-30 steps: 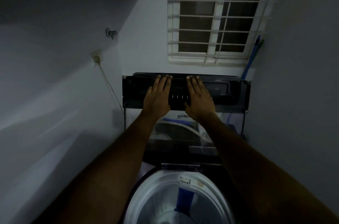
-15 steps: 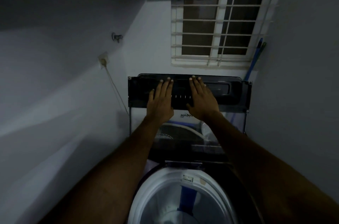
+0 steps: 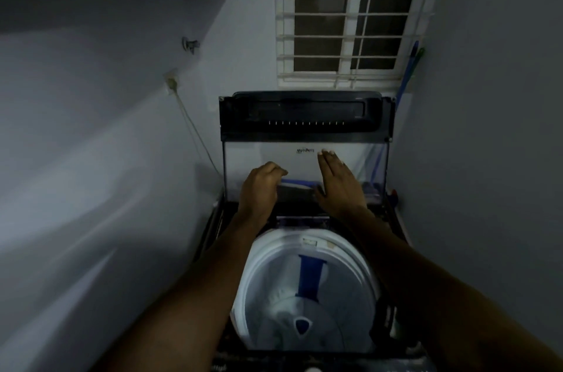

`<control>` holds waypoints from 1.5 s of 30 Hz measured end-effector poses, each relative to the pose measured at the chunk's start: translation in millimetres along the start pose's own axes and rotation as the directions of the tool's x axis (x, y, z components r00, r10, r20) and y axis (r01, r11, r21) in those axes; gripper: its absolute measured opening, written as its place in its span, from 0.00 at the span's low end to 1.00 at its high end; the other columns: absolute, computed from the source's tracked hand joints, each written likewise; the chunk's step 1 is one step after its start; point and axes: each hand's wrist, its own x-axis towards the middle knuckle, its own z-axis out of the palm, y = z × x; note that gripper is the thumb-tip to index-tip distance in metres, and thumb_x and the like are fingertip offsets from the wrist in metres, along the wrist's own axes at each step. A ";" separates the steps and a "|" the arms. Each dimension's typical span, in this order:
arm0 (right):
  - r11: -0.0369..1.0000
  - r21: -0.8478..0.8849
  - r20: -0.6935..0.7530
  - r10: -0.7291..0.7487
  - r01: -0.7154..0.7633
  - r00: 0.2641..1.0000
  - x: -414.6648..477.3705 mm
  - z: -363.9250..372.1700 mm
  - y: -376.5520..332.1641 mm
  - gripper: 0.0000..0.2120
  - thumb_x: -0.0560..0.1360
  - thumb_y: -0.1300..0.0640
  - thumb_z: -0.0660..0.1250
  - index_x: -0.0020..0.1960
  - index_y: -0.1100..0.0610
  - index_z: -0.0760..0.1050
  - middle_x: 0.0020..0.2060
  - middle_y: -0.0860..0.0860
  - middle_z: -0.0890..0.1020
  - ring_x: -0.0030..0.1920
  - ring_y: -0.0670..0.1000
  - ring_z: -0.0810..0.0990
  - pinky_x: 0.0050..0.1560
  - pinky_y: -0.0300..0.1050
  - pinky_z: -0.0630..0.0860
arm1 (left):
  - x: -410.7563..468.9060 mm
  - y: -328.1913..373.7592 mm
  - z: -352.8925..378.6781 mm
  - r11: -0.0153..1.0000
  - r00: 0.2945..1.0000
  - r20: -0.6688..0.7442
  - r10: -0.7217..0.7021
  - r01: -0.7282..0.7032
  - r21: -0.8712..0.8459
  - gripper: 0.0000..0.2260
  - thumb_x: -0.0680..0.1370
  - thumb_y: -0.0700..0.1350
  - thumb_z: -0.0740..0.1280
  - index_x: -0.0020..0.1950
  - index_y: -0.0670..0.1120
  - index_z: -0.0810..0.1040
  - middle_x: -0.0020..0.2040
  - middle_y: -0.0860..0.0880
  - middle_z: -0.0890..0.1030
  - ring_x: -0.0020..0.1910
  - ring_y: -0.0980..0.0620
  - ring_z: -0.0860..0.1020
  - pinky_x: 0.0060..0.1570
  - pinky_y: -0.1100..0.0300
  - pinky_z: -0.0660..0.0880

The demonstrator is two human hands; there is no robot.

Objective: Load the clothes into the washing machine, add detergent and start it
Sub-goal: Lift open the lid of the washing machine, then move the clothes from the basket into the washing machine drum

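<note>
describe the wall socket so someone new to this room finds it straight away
Find the open washing machine under the window and its raised lid. On the wall left of the lid, just above its top edge, sits a pale square socket. Unlike the metal tap higher up that wall, it has a plug in it and a pale cord trailing down toward the machine.

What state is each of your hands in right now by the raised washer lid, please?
Left hand: closed, fingers curled, holding nothing.
Right hand: open, fingers straight, holding nothing.
</note>
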 end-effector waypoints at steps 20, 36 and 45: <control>0.988 -0.017 0.138 0.155 -0.154 0.978 -231.1 4.1 -35.0 0.35 0.78 0.52 0.61 0.78 0.59 0.48 0.78 0.55 0.53 0.78 0.53 0.49 0.77 0.51 0.53 | -201.3 58.2 31.0 0.979 0.940 0.340 -0.022 -0.050 0.199 0.27 0.82 0.55 0.57 0.79 0.45 0.56 0.79 0.48 0.57 0.79 0.49 0.52 0.75 0.53 0.52; 0.985 0.074 0.040 0.150 -0.153 0.988 -357.7 -27.6 54.7 0.31 0.76 0.55 0.61 0.76 0.59 0.58 0.74 0.55 0.65 0.75 0.55 0.60 0.73 0.49 0.61 | -256.8 206.7 81.6 0.988 0.937 0.348 0.001 -0.055 0.143 0.24 0.83 0.54 0.57 0.76 0.44 0.63 0.76 0.46 0.65 0.77 0.48 0.59 0.74 0.50 0.60; 0.986 0.102 0.105 0.120 -0.130 0.987 -456.9 -53.1 160.8 0.30 0.77 0.53 0.60 0.77 0.58 0.56 0.75 0.55 0.63 0.76 0.54 0.58 0.75 0.49 0.57 | -293.2 342.1 137.8 0.982 0.940 0.338 -0.043 -0.021 0.186 0.24 0.83 0.54 0.55 0.76 0.45 0.64 0.76 0.47 0.66 0.76 0.49 0.60 0.73 0.52 0.59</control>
